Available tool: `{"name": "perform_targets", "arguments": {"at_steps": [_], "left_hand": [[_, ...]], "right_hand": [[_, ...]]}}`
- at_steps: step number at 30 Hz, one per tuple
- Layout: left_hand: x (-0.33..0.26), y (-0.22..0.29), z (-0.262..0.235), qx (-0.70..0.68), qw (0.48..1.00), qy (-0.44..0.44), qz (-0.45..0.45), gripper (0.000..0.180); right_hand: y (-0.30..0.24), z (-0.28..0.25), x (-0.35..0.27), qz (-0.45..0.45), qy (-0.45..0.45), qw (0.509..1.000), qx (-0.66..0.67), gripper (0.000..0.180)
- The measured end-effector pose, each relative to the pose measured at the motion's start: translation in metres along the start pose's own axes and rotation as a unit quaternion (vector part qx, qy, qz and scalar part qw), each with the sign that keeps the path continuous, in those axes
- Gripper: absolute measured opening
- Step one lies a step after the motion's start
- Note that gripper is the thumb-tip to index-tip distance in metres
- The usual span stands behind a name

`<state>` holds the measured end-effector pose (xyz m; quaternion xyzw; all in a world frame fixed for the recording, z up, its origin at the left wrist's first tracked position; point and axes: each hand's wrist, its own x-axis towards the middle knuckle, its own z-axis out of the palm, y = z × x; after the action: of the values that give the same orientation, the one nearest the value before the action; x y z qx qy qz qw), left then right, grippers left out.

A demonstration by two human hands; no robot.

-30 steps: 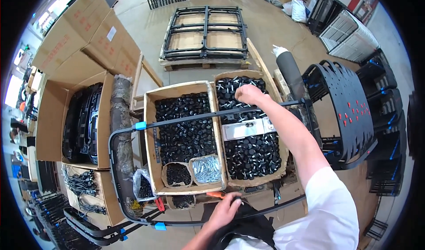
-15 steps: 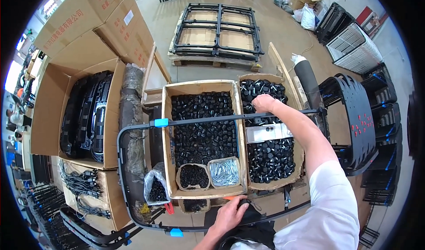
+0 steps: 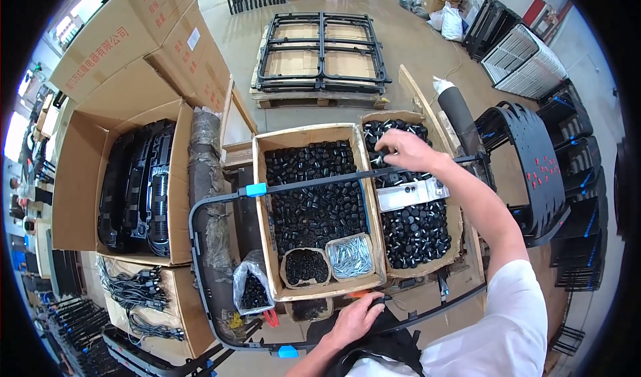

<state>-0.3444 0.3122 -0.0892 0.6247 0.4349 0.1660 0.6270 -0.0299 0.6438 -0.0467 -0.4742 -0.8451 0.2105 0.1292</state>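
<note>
My right hand [image 3: 406, 151] is over the far part of the right bin [image 3: 455, 247], fingers pinched; a small dark, shiny piece shows at the fingertips, probably one of the black-capped studs [image 3: 414, 237] filling that bin. Near the front edge, my left hand [image 3: 356, 322] curls around a small black object [image 3: 379, 300], its kind mostly hidden. An orange piece [image 3: 360, 294] shows just beyond it. A black tubular frame [image 3: 304, 185] with blue tabs lies across the bins, passing below my right forearm and by my left hand. A metal plate [image 3: 414, 195] rests across the right bin.
The left wooden bin [image 3: 262, 227] holds black caps, plus small boxes of black bits [image 3: 306, 267] and silver screws [image 3: 350, 257]. A plastic bag [image 3: 252, 290] of black parts stands beside it. Left is a large carton [image 3: 73, 183]; black frames [image 3: 320, 50] lie on a pallet ahead.
My right hand has lifted out of the studs, fingers pinched. My left hand has shifted slightly right in the picture. The view has turned a little, so the bins and frame appear shifted right.
</note>
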Motion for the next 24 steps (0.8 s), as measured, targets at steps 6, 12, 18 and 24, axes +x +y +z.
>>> {"name": "perform_targets", "arguments": {"at_steps": [6,12,18,24], "left_hand": [[-0.011,0.003,-0.004,0.007,1.0,-0.006,0.014,0.038],[-0.037,-0.006,0.003,-0.001,0.999,0.049,0.023,0.038],[-0.067,0.003,0.023,-0.004,0.994,0.111,-0.014,0.04],[-0.084,0.005,0.059,0.006,0.989,0.147,-0.032,0.037]], "right_hand": [[-0.031,0.016,-0.015,0.002,-0.033,0.999,-0.025,0.032],[-0.041,0.021,-0.01,0.009,-0.032,0.993,-0.11,0.03],[-0.052,0.029,-0.005,0.083,-0.016,0.981,-0.173,0.036],[-0.048,0.046,-0.007,0.138,0.011,0.977,-0.165,0.045]]}}
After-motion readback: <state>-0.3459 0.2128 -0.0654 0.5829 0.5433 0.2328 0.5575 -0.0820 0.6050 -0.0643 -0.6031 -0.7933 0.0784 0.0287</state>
